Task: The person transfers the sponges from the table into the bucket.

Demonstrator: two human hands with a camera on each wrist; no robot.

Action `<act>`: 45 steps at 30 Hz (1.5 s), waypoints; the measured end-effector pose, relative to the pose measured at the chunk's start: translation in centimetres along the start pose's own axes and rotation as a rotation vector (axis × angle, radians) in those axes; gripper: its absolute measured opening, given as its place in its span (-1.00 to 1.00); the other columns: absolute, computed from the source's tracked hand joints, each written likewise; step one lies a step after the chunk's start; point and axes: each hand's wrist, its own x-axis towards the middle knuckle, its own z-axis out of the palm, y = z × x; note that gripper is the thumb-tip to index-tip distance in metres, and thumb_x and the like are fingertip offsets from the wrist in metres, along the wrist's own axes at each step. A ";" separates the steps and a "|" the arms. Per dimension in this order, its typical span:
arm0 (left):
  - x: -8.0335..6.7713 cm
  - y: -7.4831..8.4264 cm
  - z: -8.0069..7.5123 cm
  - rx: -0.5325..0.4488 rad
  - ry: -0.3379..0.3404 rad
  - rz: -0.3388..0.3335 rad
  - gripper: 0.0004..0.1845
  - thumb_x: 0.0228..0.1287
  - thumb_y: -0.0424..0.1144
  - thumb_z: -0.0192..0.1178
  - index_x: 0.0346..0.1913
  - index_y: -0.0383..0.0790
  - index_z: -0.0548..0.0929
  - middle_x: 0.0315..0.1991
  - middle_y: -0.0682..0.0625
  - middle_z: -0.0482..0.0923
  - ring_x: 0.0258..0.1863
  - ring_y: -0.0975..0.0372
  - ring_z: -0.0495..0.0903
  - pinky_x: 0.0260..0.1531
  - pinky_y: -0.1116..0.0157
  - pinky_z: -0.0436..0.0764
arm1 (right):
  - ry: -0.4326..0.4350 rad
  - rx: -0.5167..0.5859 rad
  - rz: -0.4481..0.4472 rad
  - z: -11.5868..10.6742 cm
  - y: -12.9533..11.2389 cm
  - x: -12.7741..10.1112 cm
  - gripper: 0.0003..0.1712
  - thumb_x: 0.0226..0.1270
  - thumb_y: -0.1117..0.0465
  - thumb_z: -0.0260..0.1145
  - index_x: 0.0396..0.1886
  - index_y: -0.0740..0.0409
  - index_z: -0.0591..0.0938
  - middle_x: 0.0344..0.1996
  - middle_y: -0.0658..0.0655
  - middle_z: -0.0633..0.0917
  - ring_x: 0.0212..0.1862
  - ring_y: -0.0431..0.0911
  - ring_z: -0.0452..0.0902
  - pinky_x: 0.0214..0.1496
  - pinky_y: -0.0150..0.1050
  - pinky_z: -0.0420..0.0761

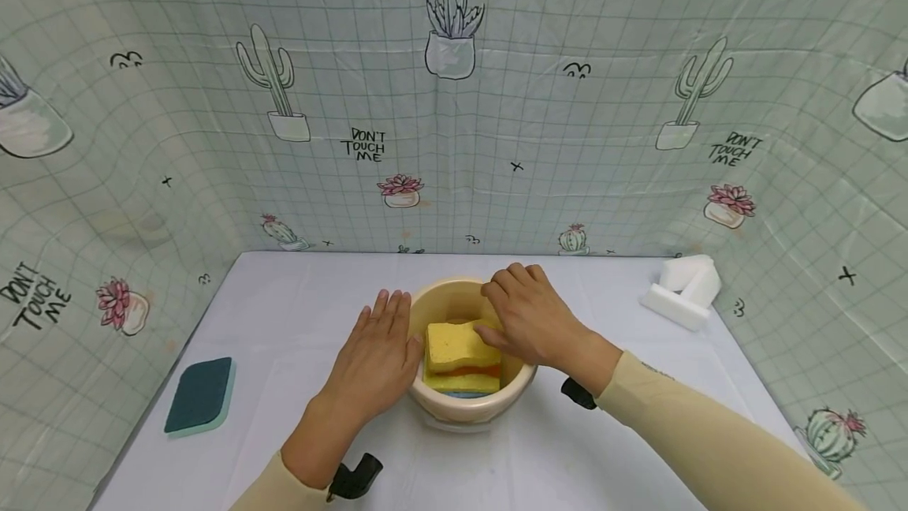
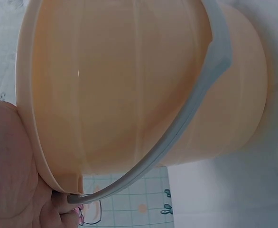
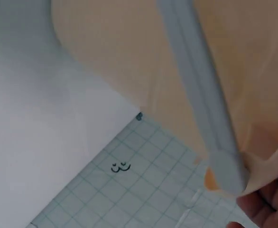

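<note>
A cream bucket (image 1: 461,412) stands upright on the table, with a grey handle (image 2: 186,114) hanging down its near side in the left wrist view. Inside it lie a yellow sponge (image 1: 457,345) on top, another yellow sponge (image 1: 447,382) beneath, and glimpses of orange and blue lower down. My left hand (image 1: 376,369) rests along the left rim with its fingers straight. Across the right rim, my right hand (image 1: 535,318) holds the bucket with curled fingers, its thumb inside beside the top sponge. Part of that grip is hidden.
A dark teal sponge (image 1: 201,394) with a lighter underside lies at the table's left edge. White foam-like pieces (image 1: 684,290) sit at the back right. A grid-patterned curtain (image 1: 454,140) with cactus drawings surrounds the white table (image 1: 319,278).
</note>
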 end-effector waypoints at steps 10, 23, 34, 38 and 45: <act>-0.2 0.1 -0.2 -0.008 0.012 0.003 -0.32 0.67 -0.08 -0.07 0.62 -0.46 0.18 0.62 -0.32 0.21 0.68 -0.13 0.06 0.65 -0.13 0.07 | 0.247 -0.071 0.047 -0.1 3.3 -2.2 -0.50 0.40 -0.04 0.37 0.04 0.29 0.63 -0.08 0.24 0.67 -0.02 0.20 0.53 -0.02 0.08 0.46; -0.2 -0.1 -0.1 -0.009 0.002 -0.003 -0.30 0.67 -0.06 -0.09 0.63 -0.44 0.17 0.63 -0.31 0.18 0.69 -0.12 0.03 0.66 -0.11 0.06 | 0.140 -0.200 0.335 2.7 14.1 -11.7 -0.50 0.32 0.02 0.33 -0.09 0.42 0.52 -0.20 0.38 0.60 -0.09 0.34 0.46 -0.13 0.23 0.45; -0.1 -0.2 0.1 -0.004 0.006 0.004 -0.32 0.67 -0.07 -0.09 0.63 -0.43 0.17 0.63 -0.31 0.19 0.68 -0.12 0.05 0.65 -0.11 0.07 | -0.216 -0.166 0.582 4.0 19.2 -20.8 -0.56 0.33 0.10 0.37 -0.31 0.43 0.45 -0.34 0.37 0.50 -0.20 0.32 0.37 -0.23 0.19 0.36; -0.1 -0.1 0.1 -0.002 -0.001 0.004 -0.31 0.68 -0.07 -0.09 0.64 -0.43 0.17 0.63 -0.31 0.18 0.69 -0.12 0.04 0.66 -0.11 0.06 | -0.173 -0.199 0.520 4.1 19.1 -21.9 -0.59 0.33 0.04 0.32 -0.42 0.33 0.50 -0.40 0.27 0.52 -0.24 0.24 0.38 -0.26 0.16 0.36; 0.0 -0.2 0.0 0.002 0.015 0.006 -0.32 0.68 -0.07 -0.07 0.63 -0.44 0.19 0.62 -0.31 0.20 0.68 -0.11 0.05 0.65 -0.11 0.07 | -0.158 -0.225 0.468 4.3 19.1 -22.5 -0.52 0.24 -0.03 0.39 -0.28 0.37 0.56 -0.26 0.34 0.60 -0.17 0.28 0.46 -0.21 0.22 0.44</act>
